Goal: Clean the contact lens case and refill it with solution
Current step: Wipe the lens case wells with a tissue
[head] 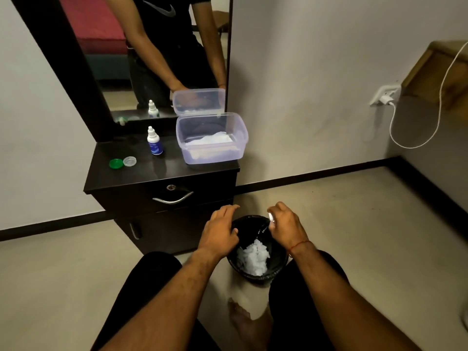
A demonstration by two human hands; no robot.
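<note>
Your right hand (pixel 285 224) is curled around a small white item (pixel 271 217), pinching it at the fingertips above the far rim of the round black plastic waste bin (pixel 279 264); your fingers hide too much of it to make out its shape. Your left hand (pixel 220 229) holds nothing and hovers over the bin's left edge with its fingers loosely spread. Crumpled white tissues (pixel 253 259) lie in the bin, which stands on the floor between your knees. On the dark wooden dresser top (pixel 162 171), the round green screw cap (pixel 116 163) and the round clear screw cap (pixel 130 161) lie touching side by side near the left front. Behind them the small white solution bottle with a blue label (pixel 154 141) stands upright. To its right sits the clear rectangular plastic box (pixel 215 155), with white tissue (pixel 210 140) inside and its hinged lid (pixel 198 101) up against the mirror (pixel 152 59).
</note>
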